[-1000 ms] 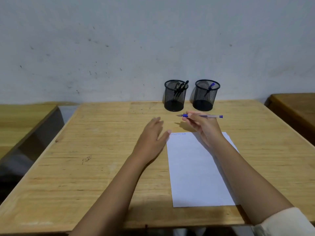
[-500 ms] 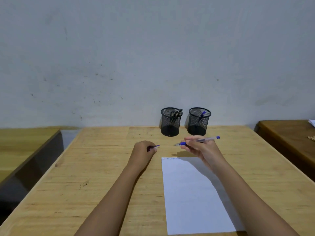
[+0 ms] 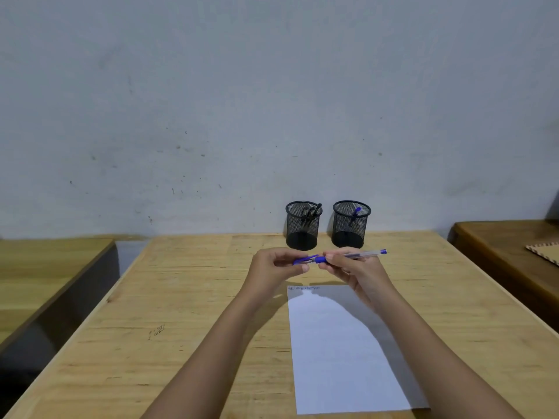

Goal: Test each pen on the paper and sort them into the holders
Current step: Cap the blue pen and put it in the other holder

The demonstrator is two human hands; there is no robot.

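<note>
My right hand (image 3: pixel 357 267) holds a clear blue pen (image 3: pixel 361 254) level above the table, its tip pointing left. My left hand (image 3: pixel 276 264) pinches the blue pen cap (image 3: pixel 304 259) right at the pen's tip. A white sheet of paper (image 3: pixel 341 358) lies below the hands, with a line of scribbles along its top edge. Two black mesh holders stand at the back of the table: the left holder (image 3: pixel 303 225) has dark pens in it, the right holder (image 3: pixel 351 224) has one blue pen.
The wooden table (image 3: pixel 181 328) ends at a grey wall. A lower wooden bench (image 3: pixel 45 267) sits to the left across a gap. A darker wooden table (image 3: pixel 508 246) with a woven mat (image 3: pixel 547 252) stands at the right.
My left hand picked the blue cap up from the table and raised it to the pen's tip. The right hand stayed on the pen. The camera tilted upward.
</note>
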